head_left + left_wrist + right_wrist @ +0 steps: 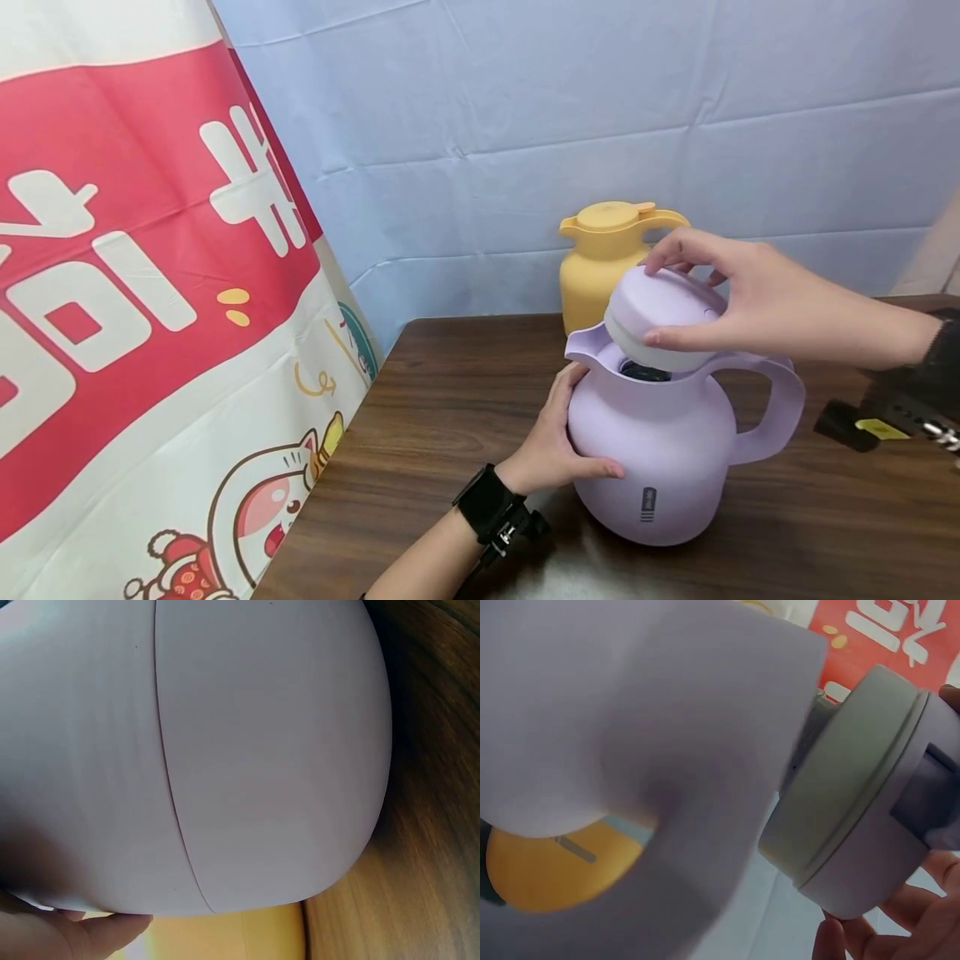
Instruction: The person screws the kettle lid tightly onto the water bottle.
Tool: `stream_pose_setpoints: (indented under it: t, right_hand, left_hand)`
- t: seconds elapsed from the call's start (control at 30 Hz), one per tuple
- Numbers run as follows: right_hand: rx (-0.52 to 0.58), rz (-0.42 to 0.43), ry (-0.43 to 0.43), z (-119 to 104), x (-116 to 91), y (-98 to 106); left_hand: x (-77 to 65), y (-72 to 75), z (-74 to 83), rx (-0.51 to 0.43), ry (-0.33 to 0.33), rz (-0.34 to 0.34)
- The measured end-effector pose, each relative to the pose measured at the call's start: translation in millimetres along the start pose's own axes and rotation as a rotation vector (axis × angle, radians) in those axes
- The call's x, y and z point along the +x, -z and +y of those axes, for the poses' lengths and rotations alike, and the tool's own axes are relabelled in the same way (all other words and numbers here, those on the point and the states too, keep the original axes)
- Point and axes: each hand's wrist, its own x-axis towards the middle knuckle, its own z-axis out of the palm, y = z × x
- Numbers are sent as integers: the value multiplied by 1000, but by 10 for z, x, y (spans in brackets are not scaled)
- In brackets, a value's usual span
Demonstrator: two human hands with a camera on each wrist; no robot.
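A lavender thermos jug [648,450] with a spout and a loop handle stands upright on the wooden table. My left hand [551,437] grips its round body from the left, thumb across the front; the left wrist view shows fingers [112,934] at the jug's side. My right hand [720,287] holds the lavender lid [663,304] between thumb and fingers. The lid is tilted above the jug's mouth, and a dark part shows beneath it. In the right wrist view the lid [855,795] has a pale lower ring and a dark recess in its side.
Behind the lavender jug stands a yellow thermos jug [581,287], its lid on. A pale blue cloth [480,167] hangs behind the table [442,400], and a red and white printed cloth [150,275] hangs on the left. Each wrist wears a black camera strap.
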Motion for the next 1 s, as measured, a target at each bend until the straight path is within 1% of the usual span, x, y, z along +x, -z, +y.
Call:
stream_pose_setpoints:
  t: [0.07, 0.17, 0.3, 0.57, 0.63, 0.8, 0.87, 1.0]
  right_hand:
    - [-3, -21, -7, -8, 11, -27]
    - [-10, -44, 8, -21, 27, -61]
    - [-22, -71, 35, -26, 50, -99]
    - [-84, -165, 39, 24, 67, -167]
    - [-99, -176, 45, 24, 62, -180]
    - [-105, -184, 47, -1, 53, -203]
    - [-95, -187, 31, -16, 49, -214]
    - [-89, -189, 10, -34, 38, -231]
  left_hand:
    - [-8, -12, -48, 6, 12, 1]
    - [-16, -28, -123, -2, 40, 0]
    - [-17, -37, -162, -14, 55, -2]
    - [-21, -31, -140, 17, 16, -2]
    - [-25, -31, -135, 23, 14, -2]
    - [-32, -30, -122, 12, 34, -2]
    - [-36, -29, -115, 8, 39, -3]
    - [-49, -33, -105, 13, 23, 2]
